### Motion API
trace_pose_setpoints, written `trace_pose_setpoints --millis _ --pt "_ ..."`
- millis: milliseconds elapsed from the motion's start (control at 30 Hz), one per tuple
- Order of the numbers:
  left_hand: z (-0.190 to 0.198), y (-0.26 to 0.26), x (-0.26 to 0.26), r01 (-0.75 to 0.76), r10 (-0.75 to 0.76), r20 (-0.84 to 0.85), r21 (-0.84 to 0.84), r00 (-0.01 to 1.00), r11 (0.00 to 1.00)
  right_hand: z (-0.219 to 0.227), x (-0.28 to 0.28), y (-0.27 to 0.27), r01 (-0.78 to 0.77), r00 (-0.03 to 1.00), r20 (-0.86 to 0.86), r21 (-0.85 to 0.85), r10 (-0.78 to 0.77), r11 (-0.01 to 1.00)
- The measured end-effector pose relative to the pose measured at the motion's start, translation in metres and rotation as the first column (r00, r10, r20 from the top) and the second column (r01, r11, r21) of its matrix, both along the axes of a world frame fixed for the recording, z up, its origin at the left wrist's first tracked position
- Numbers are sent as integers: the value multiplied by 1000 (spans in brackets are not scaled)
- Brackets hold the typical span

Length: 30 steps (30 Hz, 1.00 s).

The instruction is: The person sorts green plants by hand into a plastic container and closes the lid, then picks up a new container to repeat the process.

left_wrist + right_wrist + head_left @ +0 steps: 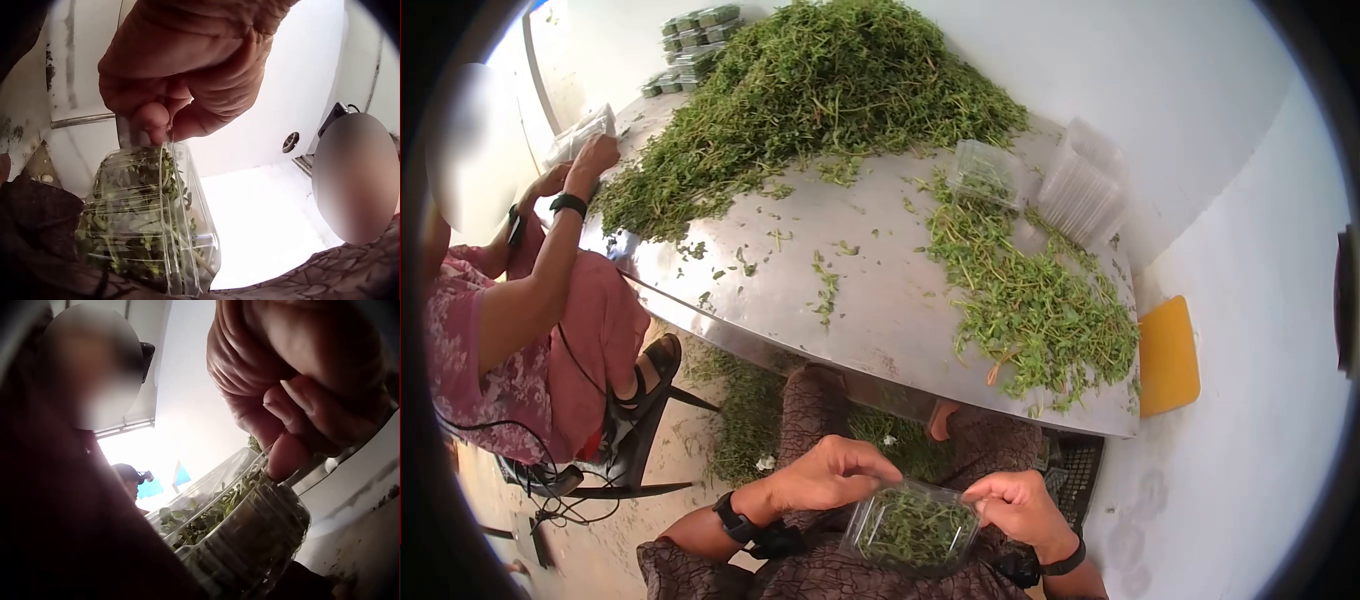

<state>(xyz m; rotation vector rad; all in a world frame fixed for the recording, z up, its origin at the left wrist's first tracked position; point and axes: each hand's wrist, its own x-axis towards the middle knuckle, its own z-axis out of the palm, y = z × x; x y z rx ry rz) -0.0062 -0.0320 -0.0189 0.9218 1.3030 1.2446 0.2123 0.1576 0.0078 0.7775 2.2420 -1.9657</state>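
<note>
A clear plastic clamshell box [912,535] filled with green leafy sprigs sits over the person's lap. At its far left corner, my left hand [832,474] pinches the rim between thumb and fingers. My right hand [1022,508] grips the far right corner the same way. The left wrist view shows the left fingertips [152,119] right at the box's edge, with sprigs behind the ridged plastic. From the right wrist, the thumb and curled fingers [290,453] press on the rim, and leaves show just inside it.
A metal table [800,280] stands ahead, bearing a big heap of sprigs [830,90] and a smaller pile [1040,300]. Stacked clear boxes [1085,185] and a single box [985,172] stand at its right. Another person [530,330] sits at left. More greens [745,420] lie under the table.
</note>
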Motion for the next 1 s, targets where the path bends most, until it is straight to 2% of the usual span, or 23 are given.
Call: trace_pose_setpoints --millis 267,333,400,467,533,600,733,800,867,900,967,1000 --pt "-10 -4 2 -23 22 36 9 999 1000 -2 1 1 -11 1000 24 -42 12 999" --pt "-7 -5 0 -3 7 179 -22 984 1000 5 -2 1 -15 1000 24 -76 17 997" --pt "-8 -5 0 -9 7 124 16 992 1000 10 -2 1 -15 1000 13 -148 17 989" --pt "-9 -6 -2 -9 6 65 55 998 998 4 -1 2 -28 999 24 -125 31 992" --pt "-8 -6 -5 51 -51 12 28 999 998 4 -4 2 -32 999 38 -101 36 994" --pt "-3 -5 -6 39 -40 19 13 999 999 7 -8 0 -6 991 133 -58 14 998" --pt "-13 -8 -8 49 -48 -23 42 999 998 3 -8 1 -48 991 122 -25 51 999" --pt "-17 -10 -7 62 -60 -33 62 998 996 1 -9 1 -46 996 71 -9 47 999" --pt "-15 -10 -5 -29 26 35 90 999 996 2 -12 3 -39 999 20 -10 40 999" --pt "-11 -10 -5 -5 2 39 87 999 996 5 -12 4 -35 999 -35 -3 34 999" --pt "4 -11 -8 -117 107 147 60 983 991 20 -16 5 10 998 -65 1 -10 1000" --pt "9 -11 -10 -90 80 152 61 985 994 30 -18 7 25 995 -99 8 -24 1000"
